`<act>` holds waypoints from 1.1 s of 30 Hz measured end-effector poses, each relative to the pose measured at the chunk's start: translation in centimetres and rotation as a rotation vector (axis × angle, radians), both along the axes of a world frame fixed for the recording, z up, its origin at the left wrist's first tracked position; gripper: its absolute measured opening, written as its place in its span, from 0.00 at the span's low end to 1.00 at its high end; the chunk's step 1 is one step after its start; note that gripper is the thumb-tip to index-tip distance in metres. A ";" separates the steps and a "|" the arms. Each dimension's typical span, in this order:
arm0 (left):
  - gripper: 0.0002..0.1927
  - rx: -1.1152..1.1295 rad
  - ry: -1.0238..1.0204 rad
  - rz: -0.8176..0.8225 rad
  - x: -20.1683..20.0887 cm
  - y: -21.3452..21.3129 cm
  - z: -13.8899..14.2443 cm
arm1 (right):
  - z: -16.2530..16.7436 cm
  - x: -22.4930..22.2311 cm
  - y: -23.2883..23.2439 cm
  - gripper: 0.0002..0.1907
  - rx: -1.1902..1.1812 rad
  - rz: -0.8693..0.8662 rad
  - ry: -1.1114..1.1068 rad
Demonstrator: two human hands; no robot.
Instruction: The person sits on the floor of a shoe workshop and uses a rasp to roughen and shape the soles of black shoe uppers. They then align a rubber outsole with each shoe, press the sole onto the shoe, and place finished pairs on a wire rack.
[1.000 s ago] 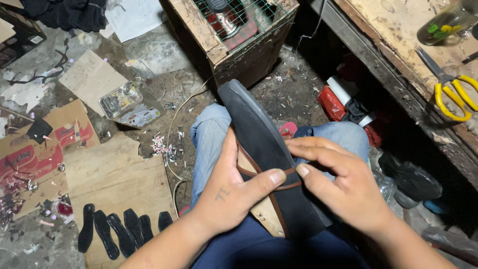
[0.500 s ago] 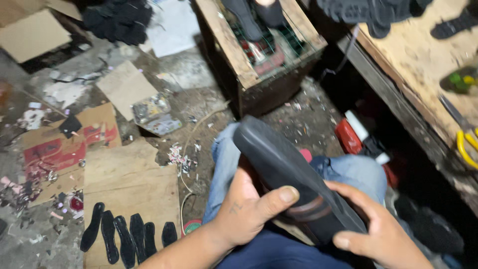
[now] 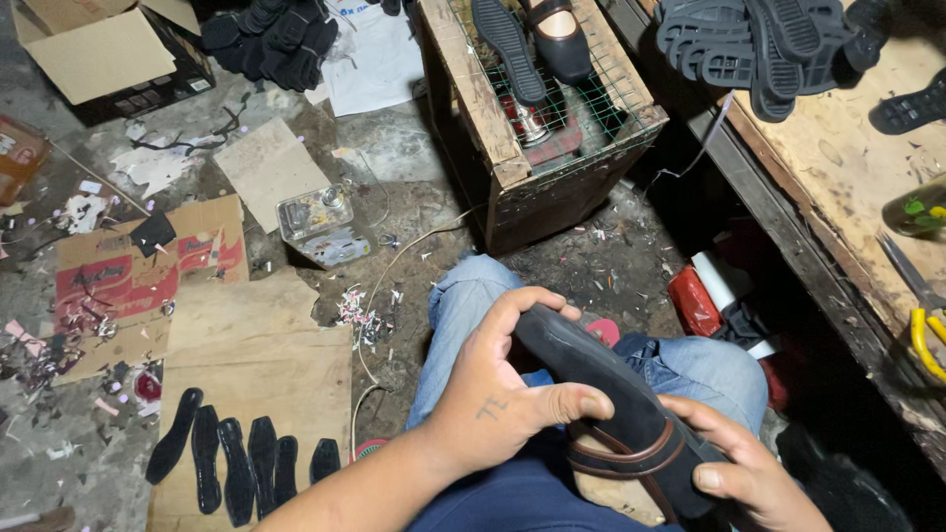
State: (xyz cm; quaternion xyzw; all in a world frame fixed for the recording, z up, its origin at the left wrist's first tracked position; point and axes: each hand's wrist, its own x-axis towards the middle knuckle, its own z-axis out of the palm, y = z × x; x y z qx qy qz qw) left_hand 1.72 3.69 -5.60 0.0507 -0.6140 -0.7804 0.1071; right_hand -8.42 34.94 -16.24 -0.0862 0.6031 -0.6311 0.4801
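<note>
At the bottom centre of the frame, the left hand (image 3: pixel 498 399) wraps over the toe end of a black shoe sole (image 3: pixel 611 409), thumb pressed along its side. The right hand (image 3: pixel 749 478) grips the same sole from below at the lower right, fingers curled round its brown-banded part. The sole lies slantwise across the person's lap, over blue jeans (image 3: pixel 473 305).

To the lower left, a row of black insoles (image 3: pixel 236 458) sits on a wooden board (image 3: pixel 271 379) whose right edge runs close beside the knee. Bare, littered floor lies between the knee and a wooden crate (image 3: pixel 512 177) at upper centre, a black shoe (image 3: pixel 562 44) resting on its wire top. A workbench (image 3: pixel 838 187) fills the right side, its edge slanting down toward the right knee. A cardboard box (image 3: pixel 103 54) sits in the upper left corner.
</note>
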 end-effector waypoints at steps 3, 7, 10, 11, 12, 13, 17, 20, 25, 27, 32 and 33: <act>0.38 -0.020 -0.005 -0.008 0.2 -0.1 0.3 | -0.1 0.0 -0.1 0.51 0.003 -0.002 -0.013; 0.38 0.028 0.000 -0.045 0.5 0.1 0.6 | -0.8 -0.2 0.8 0.51 -0.001 0.034 0.069; 0.39 0.025 0.020 -0.071 0.6 0.2 1.1 | -1.0 -0.4 1.4 0.51 0.001 0.058 0.140; 0.39 0.015 0.030 -0.077 0.6 0.2 1.4 | -0.9 -0.3 1.2 0.50 0.001 0.063 0.161; 0.40 0.049 0.068 -0.091 0.5 0.3 1.7 | -0.7 -0.2 0.8 0.49 -0.017 0.051 0.202; 0.42 0.081 0.107 -0.107 0.2 0.4 2.2 | -0.4 0.0 0.1 0.49 -0.038 0.038 0.245; 0.47 0.160 0.163 -0.101 -1.2 0.0 4.6 | 2.0 1.6 -4.5 0.47 0.053 -0.135 0.421; 0.47 -0.408 0.017 -0.146 -2.2 -1.8 5.8 | 4.6 1.9 -8.0 0.38 0.007 0.099 0.713; 0.42 -0.923 -0.037 -0.280 -2.8 -2.2 4.2 | 8.6 2.7 -10.1 0.22 -0.154 -0.259 0.482; 0.40 -0.910 -0.085 -0.303 -2.6 -1.9 3.0 | 9.0 2.5 -10.7 0.20 -0.239 -0.263 0.428; 0.41 -0.865 -0.084 -0.222 -2.2 -2.0 1.4 | 8.2 1.6 -12.2 0.20 -0.298 -0.177 0.495; 0.41 -0.863 -0.101 -0.228 -2.2 -2.1 1.4 | 7.9 1.5 -12.4 0.20 -0.290 -0.183 0.475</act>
